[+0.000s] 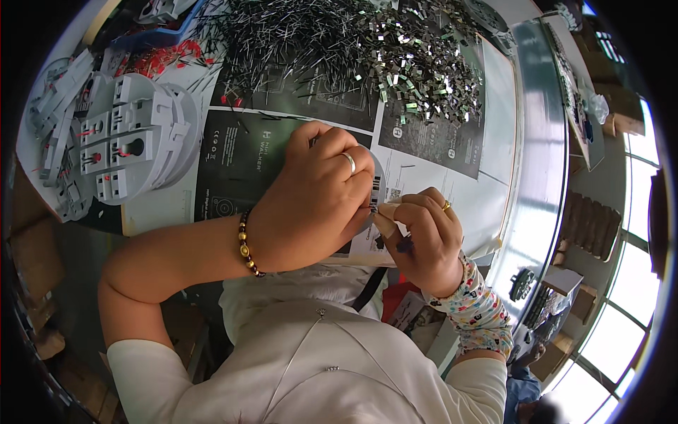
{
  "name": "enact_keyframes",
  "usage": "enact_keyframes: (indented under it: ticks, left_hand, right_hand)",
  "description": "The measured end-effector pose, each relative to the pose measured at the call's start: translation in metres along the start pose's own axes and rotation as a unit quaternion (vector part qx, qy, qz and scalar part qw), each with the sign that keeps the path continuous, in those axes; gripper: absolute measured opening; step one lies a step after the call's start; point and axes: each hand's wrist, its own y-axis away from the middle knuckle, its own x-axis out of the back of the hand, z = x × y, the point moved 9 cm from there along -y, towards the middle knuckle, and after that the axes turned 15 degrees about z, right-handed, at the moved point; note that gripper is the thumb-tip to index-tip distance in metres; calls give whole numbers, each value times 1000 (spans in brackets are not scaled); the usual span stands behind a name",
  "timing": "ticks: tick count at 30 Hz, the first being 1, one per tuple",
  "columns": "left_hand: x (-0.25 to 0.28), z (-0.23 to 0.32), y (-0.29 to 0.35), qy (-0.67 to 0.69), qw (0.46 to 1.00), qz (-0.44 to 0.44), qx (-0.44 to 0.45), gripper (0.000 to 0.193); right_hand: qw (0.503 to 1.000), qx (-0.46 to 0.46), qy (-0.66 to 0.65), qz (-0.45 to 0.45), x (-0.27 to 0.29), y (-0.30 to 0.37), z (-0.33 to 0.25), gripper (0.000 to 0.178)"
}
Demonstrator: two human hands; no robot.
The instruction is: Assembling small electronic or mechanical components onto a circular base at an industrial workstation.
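My left hand (pixel 318 187), with a ring and a beaded bracelet, is closed over a grey round part (pixel 379 169). Only a curved edge of that part shows past my fingers, so its full shape is hidden. Close beside it, my right hand (pixel 427 240) is pinched at the part's right edge, with pale covers on the fingertips. Whatever sits between those fingertips is too small and too covered to make out. Both hands are over the front of the table, and their fingertips nearly meet.
Thin dark pins (pixel 289 49) lie heaped at the back, beside a pile of small shiny metal plates (pixel 424 63). At the left are stacked grey round plastic housings (pixel 152 134), small red pieces (pixel 159 60) and a blue tray (pixel 159 35). Dark printed sheets (pixel 236 152) cover the tabletop.
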Motion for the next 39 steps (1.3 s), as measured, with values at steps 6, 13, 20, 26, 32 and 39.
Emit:
enact_keyframes:
  ticks: [6, 13, 20, 26, 32, 39]
  left_hand:
    - [1, -2, 1, 21, 1000, 7, 11, 17]
    - [5, -8, 5, 91, 995, 17, 24, 16]
    - [4, -11, 7, 123, 991, 12, 42, 18]
    - [2, -13, 10, 119, 992, 7, 42, 18]
    - [3, -8, 6, 121, 992, 15, 34, 18]
    - [2, -8, 7, 97, 995, 18, 20, 18]
  right_hand:
    - [999, 36, 11, -22, -2, -4, -6, 16]
    - [994, -14, -47, -99, -10, -13, 8, 20]
    - [987, -2, -36, -158, -18, -19, 7, 22]
    - [981, 2, -6, -193, -24, -22, 2, 23]
    - [981, 29, 29, -188, -20, -20, -5, 26]
    - [980, 53, 41, -188, -19, -19, -6, 25]
